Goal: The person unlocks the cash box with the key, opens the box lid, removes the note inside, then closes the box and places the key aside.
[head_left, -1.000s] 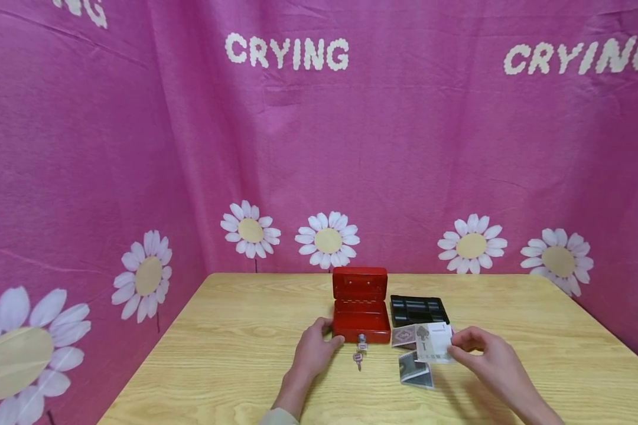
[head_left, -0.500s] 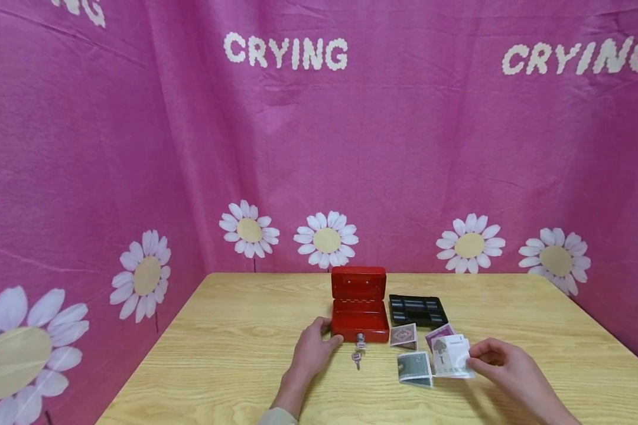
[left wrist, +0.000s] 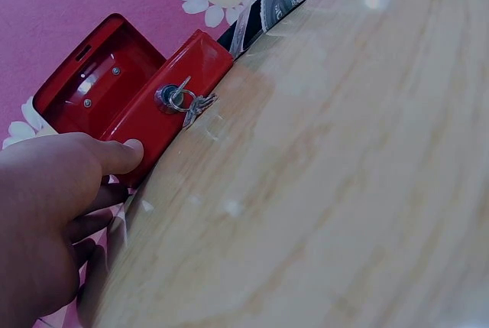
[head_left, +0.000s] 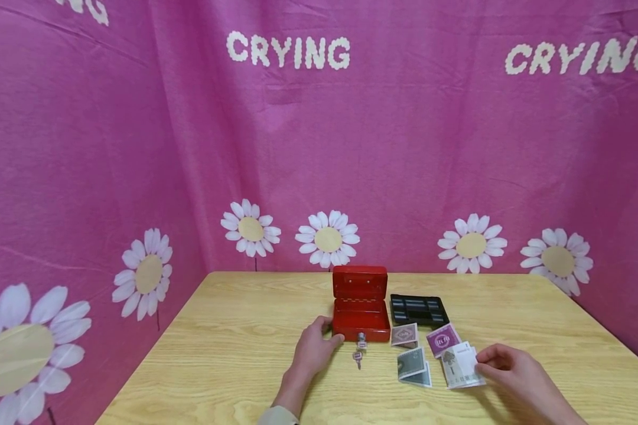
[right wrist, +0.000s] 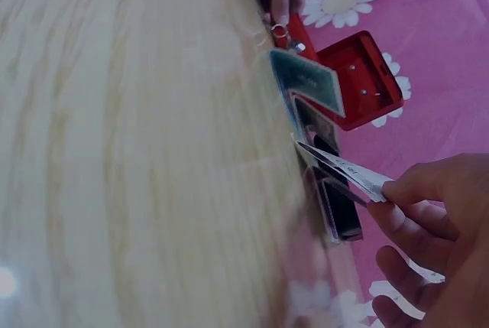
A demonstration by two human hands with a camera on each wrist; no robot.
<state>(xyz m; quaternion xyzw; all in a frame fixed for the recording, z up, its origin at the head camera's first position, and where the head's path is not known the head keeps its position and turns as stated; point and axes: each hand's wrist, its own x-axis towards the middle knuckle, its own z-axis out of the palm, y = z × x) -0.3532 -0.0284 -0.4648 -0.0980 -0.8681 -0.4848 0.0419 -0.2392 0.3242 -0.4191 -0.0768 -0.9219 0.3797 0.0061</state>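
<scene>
A red cash box [head_left: 361, 321] stands with its lid raised, keys [head_left: 358, 357] hanging from its front lock. At its front left corner, my left hand [head_left: 313, 351] holds the box, thumb on the front face and fingers by the side. My right hand [head_left: 516, 369] pinches a folded pale banknote [head_left: 459, 367] by its right edge between thumb and forefinger. Beside that note lie a folded purple banknote [head_left: 442, 340], a folded green-grey banknote [head_left: 412, 364] and a folded brownish banknote [head_left: 404, 334]. In the right wrist view the pale note [right wrist: 348, 169] appears nearly edge-on.
A black coin tray [head_left: 418, 310] with compartments lies right of the box, behind the notes. The wooden table [head_left: 234, 330] reaches back to a pink flowered cloth [head_left: 393, 147], which also hangs along both sides.
My right hand has carried the pale banknote right and towards me, uncovering the brownish, green-grey and purple notes. My left hand stays at the box.
</scene>
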